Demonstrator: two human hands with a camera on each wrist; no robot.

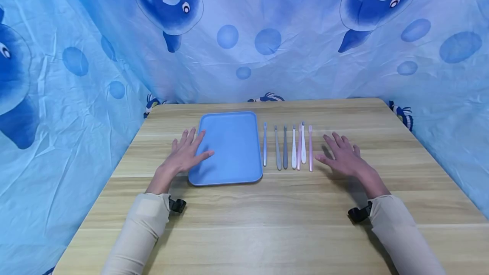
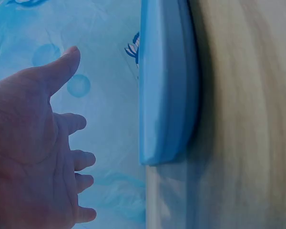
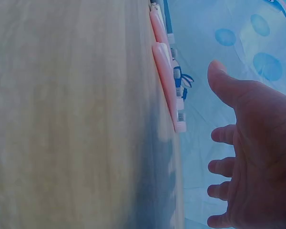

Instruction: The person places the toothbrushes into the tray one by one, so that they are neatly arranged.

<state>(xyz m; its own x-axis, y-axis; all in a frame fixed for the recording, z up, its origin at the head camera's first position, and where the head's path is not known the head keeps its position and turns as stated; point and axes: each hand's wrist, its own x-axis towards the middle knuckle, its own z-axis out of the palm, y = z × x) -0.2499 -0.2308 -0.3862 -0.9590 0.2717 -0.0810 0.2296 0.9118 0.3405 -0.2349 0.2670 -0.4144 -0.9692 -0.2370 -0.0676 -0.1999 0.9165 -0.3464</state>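
A blue rectangular tray (image 1: 233, 147) lies on the table with nothing on it. My left hand (image 1: 185, 152) hovers at the tray's left side, fingers spread, thumb over its surface; the left wrist view shows the palm (image 2: 28, 148) facing the tray with nothing held. To the tray's right, several toothbrushes lie in a row: a blue toothbrush (image 1: 265, 145), grey ones, white ones and pink ones. Beyond the rightmost pink toothbrush (image 1: 310, 150), my right hand (image 1: 343, 156) is held over the table, fingers spread and holding nothing. A pink toothbrush (image 3: 167, 81) also shows in the right wrist view.
The wooden table (image 1: 244, 228) extends in front of the tray and toothbrushes. A blue curtain (image 1: 305, 71) with dolphins and bubbles hangs behind the table and along its sides. Black wrist devices (image 1: 177, 205) sit at both beige sleeves (image 1: 139, 228).
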